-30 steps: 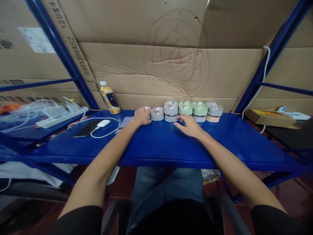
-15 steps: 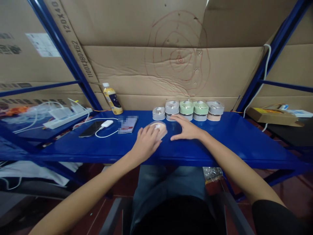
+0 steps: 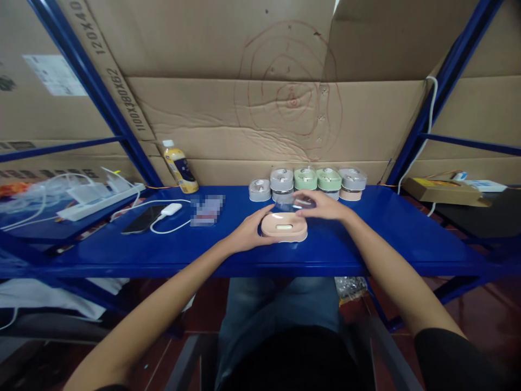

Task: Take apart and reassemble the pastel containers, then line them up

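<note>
In front of me on the blue table sits a pink oval container [image 3: 284, 234] with a small pale slot or label on top. My left hand [image 3: 251, 232] grips its left side, thumb and fingers spread around it. My right hand [image 3: 321, 205] pinches a clear plastic lid [image 3: 285, 207], which is tilted just above the far side of the container. Behind my hands stands a row of similar lidded containers: a single grey one [image 3: 259, 190], a grey stack [image 3: 281, 180], green ones [image 3: 305, 178] and a grey one on pink [image 3: 352, 179].
A yellow bottle [image 3: 181, 169] stands at the back left. Left of my hands lie a black phone [image 3: 140, 219], a white charging piece [image 3: 171, 209] with its cable, and a blurred-out flat item [image 3: 207, 210]. A power strip [image 3: 101, 202] is farther left; a cardboard box [image 3: 448, 193] lies right.
The pink container has moved right and now sits level between both hands. My left hand shifted to its side. My right hand closed on the clear lid, which is now off the container.
</note>
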Demonstrator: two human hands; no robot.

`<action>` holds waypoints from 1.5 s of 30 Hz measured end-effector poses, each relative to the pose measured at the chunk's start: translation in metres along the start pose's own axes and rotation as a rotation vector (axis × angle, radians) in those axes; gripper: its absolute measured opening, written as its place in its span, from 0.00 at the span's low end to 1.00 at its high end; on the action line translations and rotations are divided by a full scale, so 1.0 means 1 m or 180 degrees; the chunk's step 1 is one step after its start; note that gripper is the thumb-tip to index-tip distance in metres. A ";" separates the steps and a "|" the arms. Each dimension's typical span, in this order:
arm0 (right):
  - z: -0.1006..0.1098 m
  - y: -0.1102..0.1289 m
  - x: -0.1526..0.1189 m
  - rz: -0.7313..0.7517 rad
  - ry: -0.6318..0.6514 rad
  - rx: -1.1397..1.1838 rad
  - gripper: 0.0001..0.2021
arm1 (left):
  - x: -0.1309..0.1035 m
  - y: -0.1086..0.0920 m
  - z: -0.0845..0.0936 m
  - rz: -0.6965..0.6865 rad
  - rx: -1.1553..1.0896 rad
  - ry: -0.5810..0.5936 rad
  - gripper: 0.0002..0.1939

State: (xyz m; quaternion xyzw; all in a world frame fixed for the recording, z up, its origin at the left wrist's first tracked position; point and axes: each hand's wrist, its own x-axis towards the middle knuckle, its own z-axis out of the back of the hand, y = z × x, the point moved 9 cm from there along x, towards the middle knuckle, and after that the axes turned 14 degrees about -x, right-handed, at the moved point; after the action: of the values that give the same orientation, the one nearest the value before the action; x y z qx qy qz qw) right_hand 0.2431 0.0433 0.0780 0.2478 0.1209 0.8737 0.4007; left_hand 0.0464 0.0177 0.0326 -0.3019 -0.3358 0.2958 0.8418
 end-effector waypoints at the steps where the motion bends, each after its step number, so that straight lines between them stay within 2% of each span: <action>1: 0.010 -0.012 -0.002 -0.0176 -0.0126 0.0007 0.31 | -0.001 -0.003 -0.002 -0.0086 0.0066 0.0054 0.39; 3: 0.027 -0.035 -0.007 -0.0562 -0.0420 -0.0130 0.30 | -0.003 -0.009 -0.008 -0.0219 0.0202 0.0176 0.26; 4: 0.032 -0.044 -0.009 -0.0726 -0.0535 -0.0239 0.30 | -0.003 -0.012 -0.011 -0.0248 0.0265 0.0225 0.23; 8: 0.034 -0.060 -0.010 -0.0961 -0.0631 -0.0482 0.33 | -0.005 -0.014 -0.008 -0.0201 0.0514 0.0097 0.22; 10: 0.031 -0.060 -0.008 -0.0967 -0.0608 -0.0525 0.34 | -0.006 -0.008 0.004 -0.0107 0.0563 -0.0205 0.23; 15: 0.034 -0.057 -0.009 -0.1006 -0.0591 -0.0612 0.35 | -0.012 0.016 0.048 0.0290 0.0660 -0.1231 0.24; 18: 0.035 -0.056 -0.010 -0.1028 -0.0581 -0.0627 0.34 | -0.016 0.025 0.059 0.0517 0.0753 -0.1488 0.25; 21: 0.034 -0.055 -0.009 -0.1014 -0.0548 -0.0642 0.34 | -0.015 0.020 0.051 0.0442 0.0785 -0.1314 0.25; 26: 0.032 -0.057 -0.008 -0.0957 -0.0578 -0.0690 0.34 | -0.013 -0.013 0.007 -0.0297 0.0706 -0.0171 0.23; 28: 0.032 -0.056 -0.008 -0.0914 -0.0612 -0.0740 0.34 | -0.015 -0.018 -0.002 -0.0379 0.0759 0.0038 0.23; 31: 0.029 -0.042 -0.007 -0.0686 -0.0620 -0.0801 0.33 | -0.013 -0.014 -0.005 -0.0312 0.0760 0.0049 0.24; 33: 0.023 -0.023 -0.005 -0.0322 -0.0564 -0.0755 0.33 | -0.009 -0.006 -0.002 -0.0175 0.0645 -0.0093 0.29; 38: -0.008 0.027 0.002 0.0558 -0.0270 -0.0643 0.39 | 0.000 0.010 0.004 0.0225 0.0117 -0.0501 0.55; 41: -0.028 0.036 0.008 0.0742 -0.0101 -0.0650 0.41 | 0.001 0.009 0.003 0.0321 -0.0112 -0.0553 0.60; 45: -0.041 0.032 0.014 0.0777 -0.0032 -0.0598 0.41 | 0.000 0.007 0.002 0.0406 -0.0101 -0.0509 0.60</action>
State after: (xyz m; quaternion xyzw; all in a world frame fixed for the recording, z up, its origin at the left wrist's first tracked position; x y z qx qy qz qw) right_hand 0.1929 0.0324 0.0613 0.2264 0.0056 0.9222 0.3135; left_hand 0.0427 0.0228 0.0291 -0.3114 -0.3866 0.3666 0.7869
